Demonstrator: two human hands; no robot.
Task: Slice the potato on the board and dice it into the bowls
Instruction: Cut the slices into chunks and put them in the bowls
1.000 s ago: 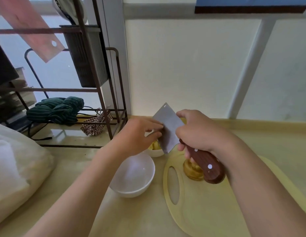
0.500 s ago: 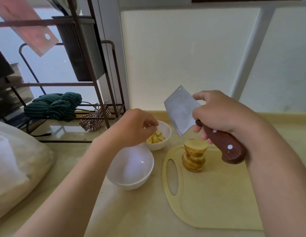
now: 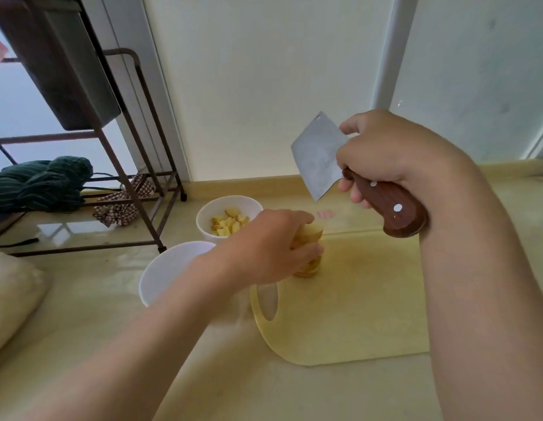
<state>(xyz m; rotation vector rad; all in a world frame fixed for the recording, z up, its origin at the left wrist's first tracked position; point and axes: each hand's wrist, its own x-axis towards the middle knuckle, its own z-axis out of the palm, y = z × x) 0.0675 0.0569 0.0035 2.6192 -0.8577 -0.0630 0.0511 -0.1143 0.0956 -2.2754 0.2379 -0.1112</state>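
A stack of potato slices (image 3: 310,238) stands at the far left of the pale yellow cutting board (image 3: 355,305). My left hand (image 3: 273,247) grips the stack, fingers and thumb curled round it. My right hand (image 3: 391,153) holds a cleaver (image 3: 318,153) by its brown wooden handle, blade raised in the air above and right of the stack. A small white bowl (image 3: 209,208) behind the board holds diced potato (image 3: 229,223). A larger white bowl (image 3: 166,271) sits left of the board, partly hidden by my left forearm.
A dark metal rack (image 3: 136,147) stands at the back left with a green striped cloth (image 3: 42,183) and a checked cloth (image 3: 118,205) on its bottom shelf. A pale plastic bag (image 3: 12,302) lies at the left edge. The wall runs close behind the counter.
My left hand moved from the small bowl to the potato stack and took hold of it. The cleaver stayed raised in my right hand. The camera tilted down and closer.
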